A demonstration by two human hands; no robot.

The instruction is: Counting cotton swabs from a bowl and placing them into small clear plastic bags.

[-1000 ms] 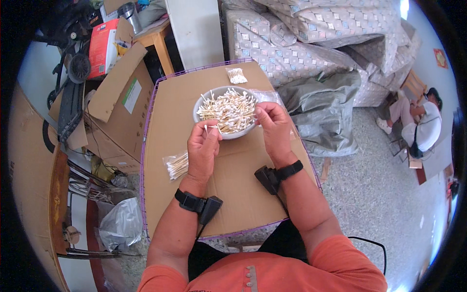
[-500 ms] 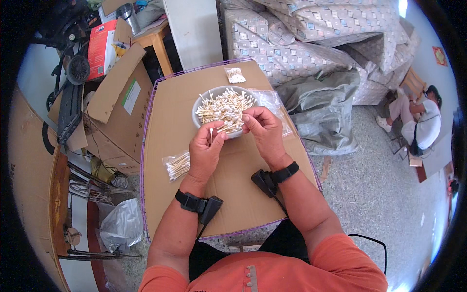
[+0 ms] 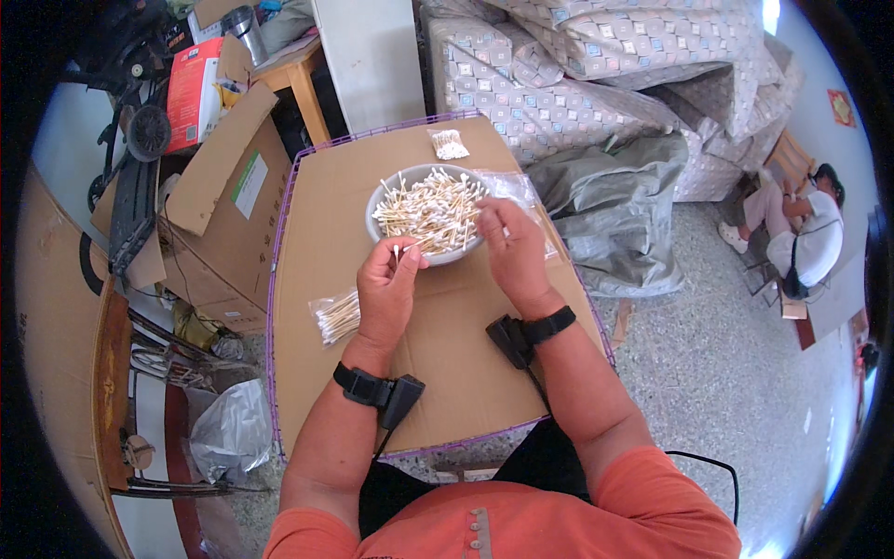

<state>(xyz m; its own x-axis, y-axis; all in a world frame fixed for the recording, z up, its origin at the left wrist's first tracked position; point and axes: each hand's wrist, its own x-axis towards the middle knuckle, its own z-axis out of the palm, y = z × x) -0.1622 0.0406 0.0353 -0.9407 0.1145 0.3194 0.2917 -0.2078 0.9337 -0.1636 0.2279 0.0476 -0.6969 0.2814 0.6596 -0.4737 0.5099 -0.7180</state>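
Pinching a cotton swab [image 3: 397, 252], left hand [image 3: 386, 287] curled, right hand [image 3: 515, 250] shifted rightward near bowl [image 3: 456, 257], grip unclear.

We log the bowl [image 3: 373, 221] on the table [image 3: 466, 391], with a heap of swabs [image 3: 431, 210] in it. Behind the bowl we see one packet [image 3: 449, 144]; left and in front of it, a second packet [image 3: 336, 318]. Film [image 3: 515, 186] lies just to its right. We place the left hand [image 3: 389, 291] at its front left, one swab [image 3: 397, 252] between the fingers, and the right hand [image 3: 514, 247] at its front right. Off the table, relative to the bowl, we note a carton [image 3: 223, 233] left, a sack [image 3: 624, 224] right, a seated person [image 3: 808, 238] far right.
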